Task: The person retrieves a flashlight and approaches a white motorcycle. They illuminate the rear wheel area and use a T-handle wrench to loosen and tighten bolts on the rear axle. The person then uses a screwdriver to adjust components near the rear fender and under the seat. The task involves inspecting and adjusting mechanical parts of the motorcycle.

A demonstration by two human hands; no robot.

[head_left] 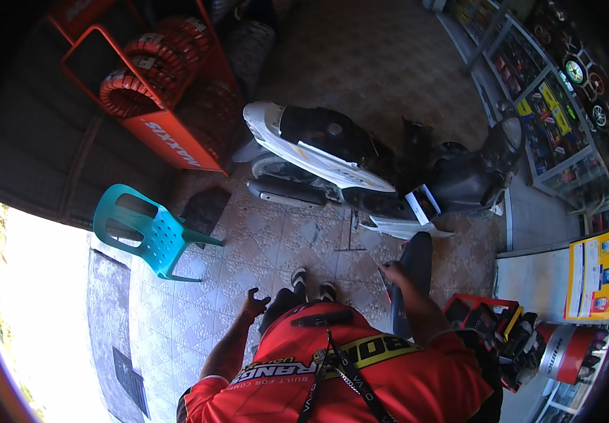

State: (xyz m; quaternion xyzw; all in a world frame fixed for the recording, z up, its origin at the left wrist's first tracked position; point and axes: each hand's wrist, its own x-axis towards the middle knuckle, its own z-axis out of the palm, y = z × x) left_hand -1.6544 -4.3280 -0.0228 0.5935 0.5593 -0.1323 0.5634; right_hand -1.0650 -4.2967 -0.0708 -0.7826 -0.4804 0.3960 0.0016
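My left hand [256, 303] hangs over the tiled floor with its fingers apart and nothing in it. On the other side, my right hand [392, 273] is closed on a thin tool [387, 287] with a red part; its exact kind is too small to tell. Just beside that hand is a long dark grey padded piece [417, 262], and I cannot tell whether the hand touches it. In front of me stands a white and black scooter [339, 166] with its seat area bare and dark. A small open white box [424, 204] rests on its footboard.
A turquoise plastic chair [156, 240] stands at the left. Behind it is an orange rack [170, 141] holding tyres [132, 92]. Glass display shelves [558, 120] line the right wall. At the near right is a red tray [484, 303] with dark items.
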